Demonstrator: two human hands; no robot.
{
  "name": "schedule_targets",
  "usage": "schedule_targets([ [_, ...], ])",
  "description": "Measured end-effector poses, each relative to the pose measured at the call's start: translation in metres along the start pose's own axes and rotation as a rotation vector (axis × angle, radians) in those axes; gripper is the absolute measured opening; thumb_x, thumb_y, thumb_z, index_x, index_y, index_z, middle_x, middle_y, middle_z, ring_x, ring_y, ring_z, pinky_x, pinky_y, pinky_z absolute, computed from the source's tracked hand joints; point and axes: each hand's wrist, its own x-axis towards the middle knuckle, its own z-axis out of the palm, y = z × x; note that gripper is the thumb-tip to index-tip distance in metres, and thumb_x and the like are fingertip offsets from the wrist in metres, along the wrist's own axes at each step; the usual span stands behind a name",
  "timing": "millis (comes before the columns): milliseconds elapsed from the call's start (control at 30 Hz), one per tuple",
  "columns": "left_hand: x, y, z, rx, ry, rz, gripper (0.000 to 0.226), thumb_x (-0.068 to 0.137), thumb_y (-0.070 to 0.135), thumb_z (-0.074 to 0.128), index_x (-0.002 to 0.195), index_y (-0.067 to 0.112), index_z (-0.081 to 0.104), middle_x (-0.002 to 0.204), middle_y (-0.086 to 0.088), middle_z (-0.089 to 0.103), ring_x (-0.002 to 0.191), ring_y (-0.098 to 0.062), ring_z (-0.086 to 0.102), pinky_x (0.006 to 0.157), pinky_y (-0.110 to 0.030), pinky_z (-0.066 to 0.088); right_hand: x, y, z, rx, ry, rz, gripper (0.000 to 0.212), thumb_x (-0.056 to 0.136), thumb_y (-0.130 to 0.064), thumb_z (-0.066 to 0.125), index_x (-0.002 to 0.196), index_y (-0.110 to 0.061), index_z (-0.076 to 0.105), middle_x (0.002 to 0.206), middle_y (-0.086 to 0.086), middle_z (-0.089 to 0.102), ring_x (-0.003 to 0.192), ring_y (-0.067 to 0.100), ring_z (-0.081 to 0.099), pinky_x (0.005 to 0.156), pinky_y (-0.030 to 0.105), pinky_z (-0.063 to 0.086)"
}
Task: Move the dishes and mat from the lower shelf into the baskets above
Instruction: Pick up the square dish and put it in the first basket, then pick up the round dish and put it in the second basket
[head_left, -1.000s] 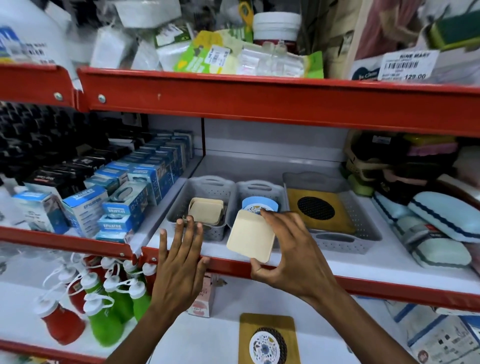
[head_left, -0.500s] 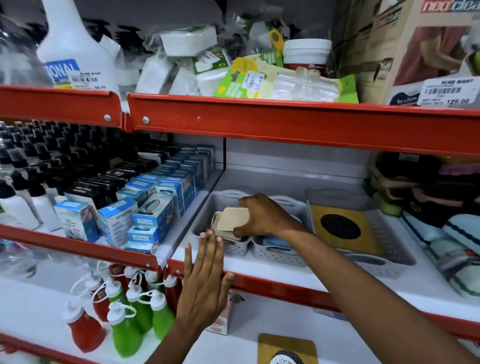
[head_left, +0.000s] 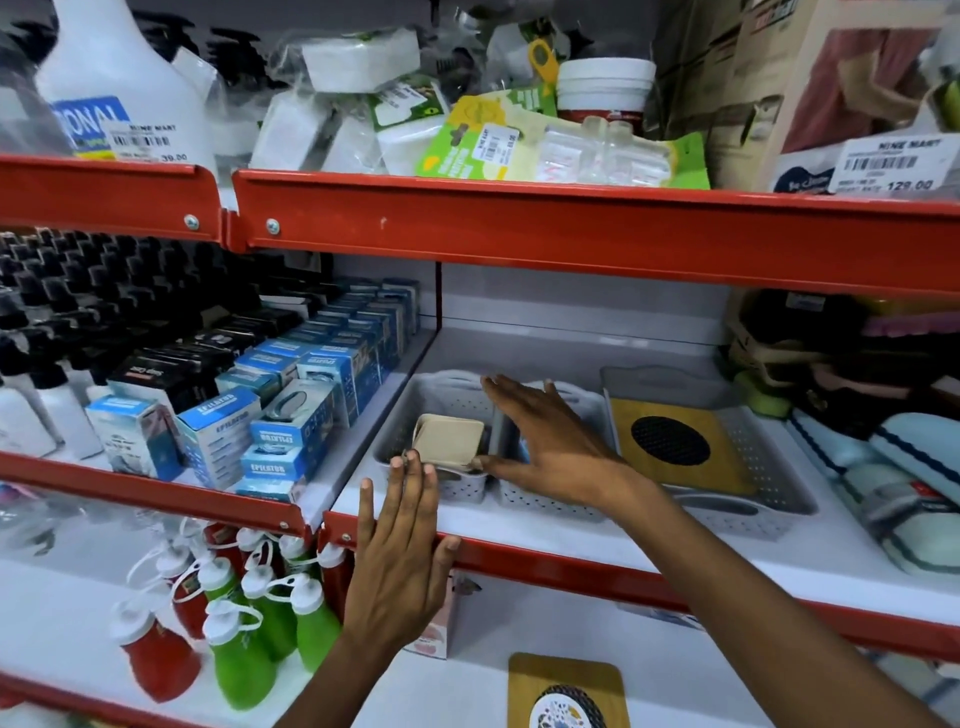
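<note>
Beige square dishes (head_left: 451, 440) lie stacked in the left small grey basket (head_left: 431, 397) on the middle shelf. My right hand (head_left: 545, 441) hovers open over the rims of that basket and the middle small basket (head_left: 545, 501), just right of the dishes, holding nothing. My left hand (head_left: 400, 551) rests flat and open on the red front edge of the shelf. A wide grey basket (head_left: 758, 483) to the right holds a yellow mat with a black round centre (head_left: 670, 441). On the lower shelf a wooden mat with a patterned disc (head_left: 566, 696) lies flat.
Blue boxes (head_left: 291, 415) and black-capped bottles fill the shelf to the left. Red and green squeeze bottles (head_left: 244, 634) stand lower left. Cushioned items (head_left: 893, 467) crowd the right. The red upper shelf edge (head_left: 571, 228) hangs overhead.
My right hand carried a beige square dish from the shelf front into the left basket, let it go there, and now opens beside the stack. The left hand stayed on the shelf edge.
</note>
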Motion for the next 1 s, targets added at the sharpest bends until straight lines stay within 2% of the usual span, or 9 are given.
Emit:
schedule_targets([
  [67, 0.0, 0.0, 0.0, -0.004, 0.008, 0.008, 0.066, 0.1, 0.041, 0.022, 0.155, 0.007, 0.014, 0.166, -0.013, 0.01, 0.156, -0.025, 0.008, 0.125, -0.054, 0.007, -0.032, -0.001, 0.001, -0.063, 0.038, -0.027, 0.094, 0.097, -0.065, 0.05, 0.163, -0.028, -0.005, 0.171, -0.004, -0.011, 0.157, 0.011, -0.012, 0.128, 0.04, -0.009],
  [133, 0.002, -0.001, 0.0, -0.003, 0.024, 0.002, 0.066, 0.1, 0.042, 0.02, 0.155, 0.007, 0.013, 0.166, -0.013, 0.01, 0.156, -0.025, 0.007, 0.126, -0.053, 0.006, -0.064, -0.003, 0.007, -0.131, 0.088, -0.078, 0.094, 0.096, -0.067, 0.047, 0.163, -0.026, -0.004, 0.171, -0.003, -0.013, 0.156, 0.012, -0.017, 0.128, 0.043, -0.007],
  [233, 0.002, -0.001, 0.002, -0.001, 0.032, -0.003, 0.066, 0.099, 0.042, 0.021, 0.155, 0.006, 0.014, 0.165, -0.015, 0.013, 0.156, -0.024, 0.005, 0.126, -0.054, 0.005, -0.109, 0.003, 0.027, -0.211, 0.156, -0.159, 0.089, 0.097, -0.063, 0.051, 0.164, -0.021, 0.011, 0.172, 0.005, 0.002, 0.158, 0.02, -0.005, 0.128, 0.051, 0.005],
  [367, 0.001, 0.002, 0.005, 0.019, 0.052, -0.016, 0.068, 0.098, 0.04, 0.025, 0.154, 0.003, 0.016, 0.164, -0.019, 0.016, 0.156, -0.026, 0.006, 0.127, -0.052, 0.001, -0.157, 0.028, 0.068, -0.241, 0.198, -0.352, 0.07, 0.101, -0.039, 0.059, 0.159, -0.012, 0.031, 0.168, 0.011, 0.022, 0.157, 0.029, 0.014, 0.128, 0.048, 0.013],
  [467, 0.003, 0.004, 0.003, 0.037, 0.052, -0.023, 0.069, 0.097, 0.039, 0.026, 0.154, 0.002, 0.015, 0.164, -0.019, 0.014, 0.156, -0.027, 0.005, 0.126, -0.052, 0.0, -0.183, 0.048, 0.112, -0.283, 0.108, -0.482, 0.065, 0.1, -0.029, 0.058, 0.157, -0.013, 0.031, 0.165, 0.011, 0.032, 0.155, 0.029, 0.023, 0.127, 0.044, 0.017],
  [600, 0.001, 0.006, 0.003, 0.039, 0.043, -0.033, 0.068, 0.098, 0.039, 0.024, 0.155, 0.003, 0.013, 0.165, -0.019, 0.011, 0.156, -0.028, 0.006, 0.126, -0.055, 0.004, -0.203, 0.07, 0.182, -0.185, -0.154, -0.242, 0.071, 0.098, -0.035, 0.06, 0.159, -0.02, 0.028, 0.166, 0.005, 0.032, 0.156, 0.021, 0.017, 0.127, 0.043, 0.019],
  [700, 0.001, 0.007, 0.002, 0.036, 0.039, -0.041, 0.068, 0.098, 0.04, 0.023, 0.155, 0.003, 0.012, 0.165, -0.019, 0.01, 0.156, -0.028, 0.005, 0.126, -0.056, 0.003, -0.205, 0.076, 0.22, -0.017, -0.328, 0.037, 0.08, 0.094, -0.039, 0.065, 0.16, -0.02, 0.025, 0.169, 0.004, 0.022, 0.157, 0.023, 0.012, 0.127, 0.036, 0.005],
  [867, 0.002, 0.007, 0.002, 0.045, 0.016, -0.049, 0.069, 0.098, 0.04, 0.021, 0.155, 0.003, 0.011, 0.165, -0.018, 0.01, 0.156, -0.027, 0.003, 0.125, -0.059, 0.007, -0.199, 0.072, 0.258, 0.042, -0.53, 0.238, 0.09, 0.091, -0.055, 0.067, 0.159, -0.012, 0.026, 0.166, 0.008, 0.028, 0.153, 0.025, 0.025, 0.121, 0.037, 0.028],
  [1000, 0.001, 0.005, 0.002, 0.064, 0.012, -0.046, 0.068, 0.099, 0.042, 0.019, 0.155, 0.004, 0.011, 0.166, -0.017, 0.009, 0.156, -0.026, 0.002, 0.125, -0.058, 0.006, -0.196, 0.065, 0.269, 0.023, -0.557, 0.275, 0.091, 0.086, -0.055, 0.073, 0.156, -0.012, 0.032, 0.163, 0.008, 0.034, 0.147, 0.027, 0.036, 0.116, 0.038, 0.037],
])
